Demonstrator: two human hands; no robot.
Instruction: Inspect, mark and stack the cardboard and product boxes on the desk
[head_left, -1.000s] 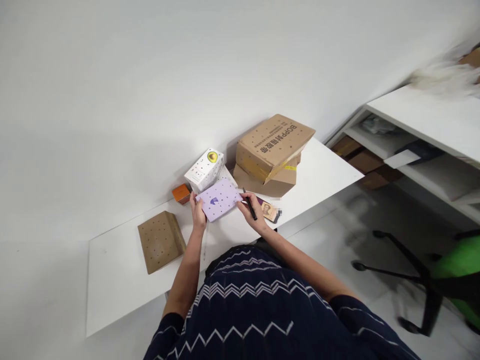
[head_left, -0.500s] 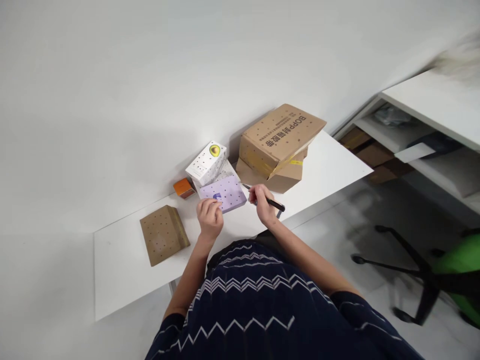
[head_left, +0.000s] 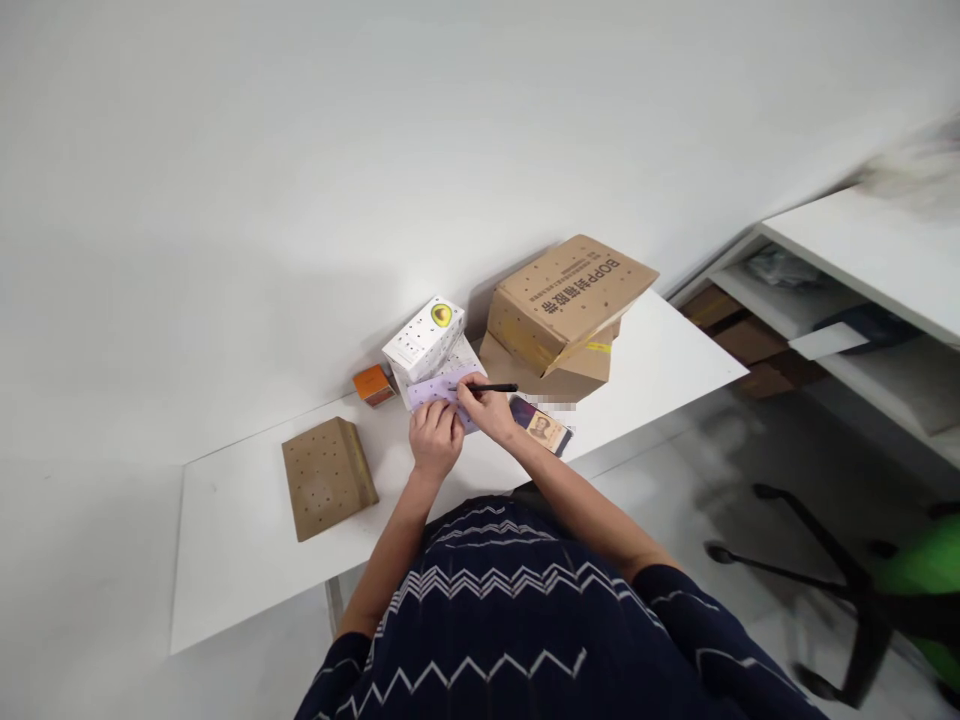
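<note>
Head view: the right hand [head_left: 486,408] grips a black pen [head_left: 496,387], its tip over the dotted face of a purple box [head_left: 429,388]. The left hand [head_left: 436,440] covers the near side — whether its fingers grasp anything cannot be told. The purple box lies just before a white, avocado-printed box [head_left: 420,340] — an orange box [head_left: 373,385] stands leftward.

On the white table [head_left: 225,555], a lettered cardboard box [head_left: 574,290] rests atop another brown carton [head_left: 581,376]. A small orange box [head_left: 373,385] sits near an avocado-printed white box [head_left: 421,342]. At right stand a white shelf unit [head_left: 877,235] and a green-and-black wheeled chair [head_left: 871,615].
</note>
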